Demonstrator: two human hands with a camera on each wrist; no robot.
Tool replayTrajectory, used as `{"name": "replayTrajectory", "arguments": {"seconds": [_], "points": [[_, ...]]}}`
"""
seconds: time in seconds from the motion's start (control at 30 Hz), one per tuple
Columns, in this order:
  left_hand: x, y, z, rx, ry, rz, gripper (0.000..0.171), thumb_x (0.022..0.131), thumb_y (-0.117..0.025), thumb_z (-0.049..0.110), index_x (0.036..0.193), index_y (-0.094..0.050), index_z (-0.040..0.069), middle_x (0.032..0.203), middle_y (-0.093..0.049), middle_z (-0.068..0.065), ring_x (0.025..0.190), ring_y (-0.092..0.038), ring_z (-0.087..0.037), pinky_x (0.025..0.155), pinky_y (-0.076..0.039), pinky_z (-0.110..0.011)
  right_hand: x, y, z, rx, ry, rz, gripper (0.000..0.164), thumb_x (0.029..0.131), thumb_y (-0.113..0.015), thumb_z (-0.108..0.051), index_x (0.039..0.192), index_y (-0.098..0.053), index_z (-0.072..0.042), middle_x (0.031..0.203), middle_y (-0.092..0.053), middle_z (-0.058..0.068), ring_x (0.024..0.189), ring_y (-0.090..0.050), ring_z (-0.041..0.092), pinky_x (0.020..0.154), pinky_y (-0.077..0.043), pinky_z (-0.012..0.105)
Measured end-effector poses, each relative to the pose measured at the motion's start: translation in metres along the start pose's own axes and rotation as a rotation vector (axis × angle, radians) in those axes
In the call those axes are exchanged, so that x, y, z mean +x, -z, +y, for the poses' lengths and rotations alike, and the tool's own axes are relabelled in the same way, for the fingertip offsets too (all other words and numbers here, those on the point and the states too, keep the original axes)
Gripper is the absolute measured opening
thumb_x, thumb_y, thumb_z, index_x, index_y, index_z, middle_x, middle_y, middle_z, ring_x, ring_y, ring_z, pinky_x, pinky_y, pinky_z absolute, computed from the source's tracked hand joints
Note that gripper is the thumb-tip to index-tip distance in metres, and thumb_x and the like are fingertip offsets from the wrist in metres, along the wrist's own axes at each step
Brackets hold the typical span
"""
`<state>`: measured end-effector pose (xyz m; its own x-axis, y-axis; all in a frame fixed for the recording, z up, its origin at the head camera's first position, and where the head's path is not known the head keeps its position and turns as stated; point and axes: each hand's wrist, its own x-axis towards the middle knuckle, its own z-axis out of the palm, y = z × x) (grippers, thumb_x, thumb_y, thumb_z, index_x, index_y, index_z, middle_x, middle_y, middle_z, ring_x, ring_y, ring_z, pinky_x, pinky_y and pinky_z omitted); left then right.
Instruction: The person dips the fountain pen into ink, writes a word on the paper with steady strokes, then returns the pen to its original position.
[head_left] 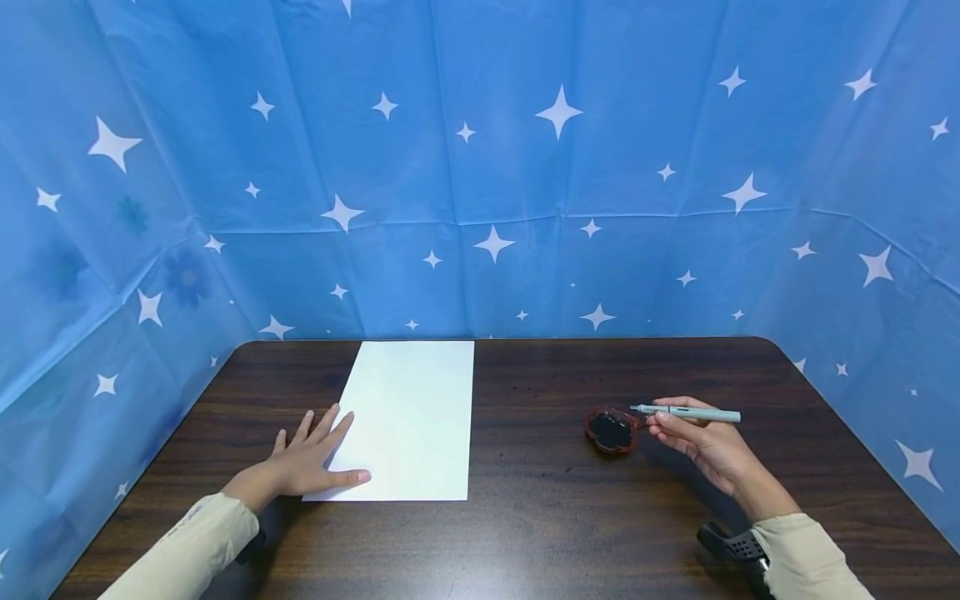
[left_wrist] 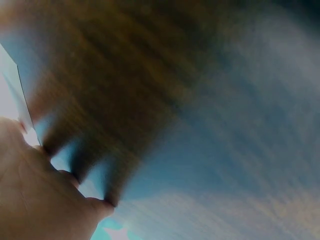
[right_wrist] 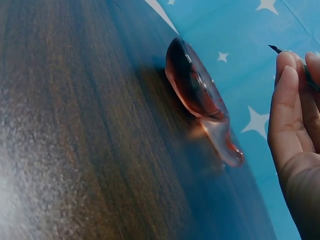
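A light blue pen (head_left: pixel 697 413) with a dark nib (right_wrist: pixel 274 48) is pinched between the thumb and fingers of my right hand (head_left: pixel 716 454). It lies nearly level above the table, nib end to the left. Just left of that hand sits a small reddish translucent dish (right_wrist: pixel 192 100) with a short handle (right_wrist: pixel 222 142), and black liquid (head_left: pixel 610 432) shows inside it. My left hand (head_left: pixel 300 467) spreads its fingers over the left edge of a blank white sheet of paper (head_left: pixel 412 417), thumb and fingertips reaching onto it.
Dark wood grain covers the table (head_left: pixel 540 533). A blue cloth (head_left: pixel 517 183) with white stars hangs behind it and along both sides. A few small dark specks lie on the table between the paper and the dish. A black strap (head_left: pixel 731 543) circles my right wrist.
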<state>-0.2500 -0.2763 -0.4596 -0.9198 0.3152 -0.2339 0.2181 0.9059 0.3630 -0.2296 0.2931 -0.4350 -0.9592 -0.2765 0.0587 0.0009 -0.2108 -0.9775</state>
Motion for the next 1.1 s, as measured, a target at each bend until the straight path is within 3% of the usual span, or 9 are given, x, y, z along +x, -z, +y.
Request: {"name": "replayTrajectory", "arguments": {"seconds": [0.33,0.73,1.0,1.1], "points": [[-0.006,0.006,0.009,-0.011,0.003,-0.003,0.106,0.080,-0.059,0.067,0.154,-0.011,0.007,0.158,0.004,-0.024,0.139,0.008,-0.055,0.096,0.009,-0.079,0.006,-0.003,0.001,-0.119,0.046,0.009,0.012,0.095,-0.058,-0.003,0.107,-0.059,-0.001,0.094,-0.072,0.004,0.088,-0.071,0.014,0.081,-0.055,0.035],[-0.004,0.004,0.006,0.002,0.004,-0.003,0.109,0.078,-0.058,0.071,0.154,-0.011,0.010,0.159,0.006,-0.023,0.139,0.010,-0.055,0.096,0.012,-0.078,0.012,-0.008,-0.004,-0.225,-0.022,0.003,0.020,0.095,-0.061,-0.010,0.113,-0.065,-0.003,0.100,-0.072,0.004,0.093,-0.070,0.016,0.084,-0.054,0.034],[-0.008,0.009,0.011,-0.016,-0.001,-0.011,0.107,0.080,-0.060,0.067,0.154,-0.012,0.007,0.158,0.004,-0.024,0.139,0.009,-0.055,0.096,0.009,-0.079,0.015,-0.009,-0.010,-0.231,0.046,-0.043,0.028,0.093,-0.061,-0.004,0.116,-0.057,0.013,0.098,-0.073,0.005,0.092,-0.071,0.018,0.082,-0.054,0.039],[-0.009,0.010,0.014,-0.012,0.009,-0.020,0.107,0.080,-0.060,0.067,0.154,-0.012,0.008,0.158,0.003,-0.024,0.140,0.008,-0.054,0.097,0.007,-0.079,0.015,-0.011,-0.014,-0.241,0.093,-0.073,0.025,0.093,-0.059,-0.001,0.114,-0.058,0.013,0.097,-0.073,0.006,0.091,-0.071,0.019,0.081,-0.055,0.038]]}}
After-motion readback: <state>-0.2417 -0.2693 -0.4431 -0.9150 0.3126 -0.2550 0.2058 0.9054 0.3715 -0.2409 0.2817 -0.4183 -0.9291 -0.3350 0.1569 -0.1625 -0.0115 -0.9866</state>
